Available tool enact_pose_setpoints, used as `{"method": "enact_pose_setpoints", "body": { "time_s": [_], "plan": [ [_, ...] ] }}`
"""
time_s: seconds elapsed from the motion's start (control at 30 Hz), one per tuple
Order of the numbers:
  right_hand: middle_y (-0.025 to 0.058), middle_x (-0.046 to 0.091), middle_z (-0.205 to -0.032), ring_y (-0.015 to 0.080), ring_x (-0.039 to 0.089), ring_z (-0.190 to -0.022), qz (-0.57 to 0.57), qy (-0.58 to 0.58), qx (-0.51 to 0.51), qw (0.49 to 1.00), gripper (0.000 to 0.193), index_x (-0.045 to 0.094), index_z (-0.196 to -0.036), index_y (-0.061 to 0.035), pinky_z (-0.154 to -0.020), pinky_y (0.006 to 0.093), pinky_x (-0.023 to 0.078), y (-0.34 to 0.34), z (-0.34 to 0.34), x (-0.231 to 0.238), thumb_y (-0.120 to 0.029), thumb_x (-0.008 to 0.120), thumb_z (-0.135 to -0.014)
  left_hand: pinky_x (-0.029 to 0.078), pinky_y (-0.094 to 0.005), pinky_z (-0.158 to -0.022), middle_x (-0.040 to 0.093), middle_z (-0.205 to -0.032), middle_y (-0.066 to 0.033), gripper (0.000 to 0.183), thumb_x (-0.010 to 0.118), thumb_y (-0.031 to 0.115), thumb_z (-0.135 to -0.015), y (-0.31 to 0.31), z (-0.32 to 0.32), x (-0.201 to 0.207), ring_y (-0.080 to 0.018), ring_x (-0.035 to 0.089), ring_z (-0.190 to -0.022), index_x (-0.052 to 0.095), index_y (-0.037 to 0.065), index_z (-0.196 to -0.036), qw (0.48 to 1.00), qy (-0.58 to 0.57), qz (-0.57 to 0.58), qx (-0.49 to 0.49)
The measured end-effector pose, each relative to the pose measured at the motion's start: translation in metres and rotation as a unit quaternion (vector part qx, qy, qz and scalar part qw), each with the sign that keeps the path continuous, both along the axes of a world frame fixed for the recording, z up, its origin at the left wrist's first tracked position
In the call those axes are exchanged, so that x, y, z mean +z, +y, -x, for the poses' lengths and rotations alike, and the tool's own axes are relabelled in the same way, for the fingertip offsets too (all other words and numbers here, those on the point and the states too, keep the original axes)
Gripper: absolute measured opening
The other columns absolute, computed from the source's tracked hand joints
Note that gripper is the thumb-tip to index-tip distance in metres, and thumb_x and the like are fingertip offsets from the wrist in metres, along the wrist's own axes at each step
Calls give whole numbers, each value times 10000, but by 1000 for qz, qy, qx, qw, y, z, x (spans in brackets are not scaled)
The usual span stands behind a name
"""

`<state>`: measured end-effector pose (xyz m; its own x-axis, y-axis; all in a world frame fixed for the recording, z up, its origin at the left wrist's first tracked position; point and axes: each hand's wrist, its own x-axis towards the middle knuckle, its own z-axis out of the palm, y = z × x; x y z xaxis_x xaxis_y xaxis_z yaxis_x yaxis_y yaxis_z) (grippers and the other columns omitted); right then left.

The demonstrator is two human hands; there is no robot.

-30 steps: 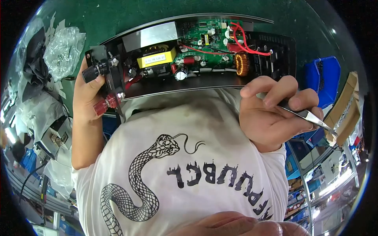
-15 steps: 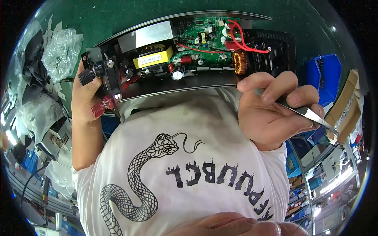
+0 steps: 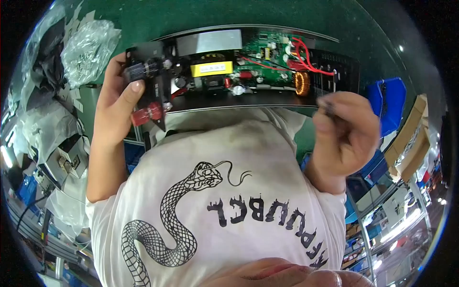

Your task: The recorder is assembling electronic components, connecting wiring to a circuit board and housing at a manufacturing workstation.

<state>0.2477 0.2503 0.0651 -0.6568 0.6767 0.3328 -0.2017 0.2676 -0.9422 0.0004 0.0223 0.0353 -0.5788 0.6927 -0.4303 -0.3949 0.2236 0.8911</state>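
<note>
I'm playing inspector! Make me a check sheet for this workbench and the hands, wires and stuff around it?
Surface: green tabletop, partly covered.
Job's things: open black electronics casing showing a green circuit board, yellow transformer and copper coil.
Clutter: clear plastic bag on the left; blue bin and cardboard box on the right.
Hands: left hand grips the casing's left end; right hand pinches a slim dark object, too blurred to name.
Cables: red wires inside the casing.
Surroundings: crowded shelves, lower right.
</note>
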Motion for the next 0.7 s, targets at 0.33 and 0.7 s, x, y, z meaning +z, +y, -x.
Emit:
{"method": "enact_pose_setpoints", "body": {
  "time_s": [0.33, 0.7],
  "plan": [
    [122, 684, -874, 314, 653, -801, -359, -443, 195, 798, 162, 723, -929, -21, -707, 374, 523, 0, 55, 58, -62, 706, -774, 425, -283, -958, 577, -1166, -89, 403, 566, 207, -978, -12, 2, -15, -132, 542, -1059, 452, -26, -1286, 997, 76, -5, -14],
    [109, 689, -860, 307, 657, -815, -385, -446, 217, 778, 135, 715, -878, -23, -729, 378, 525, 3, 60, 43, -39, 671, -752, 389, -206, -775, 504, -940, 24, 372, 582, 214, -973, -17, 20, -43, -54, 455, -844, 480, -1, -1259, 997, 62, -50, -15]
  ]
}}
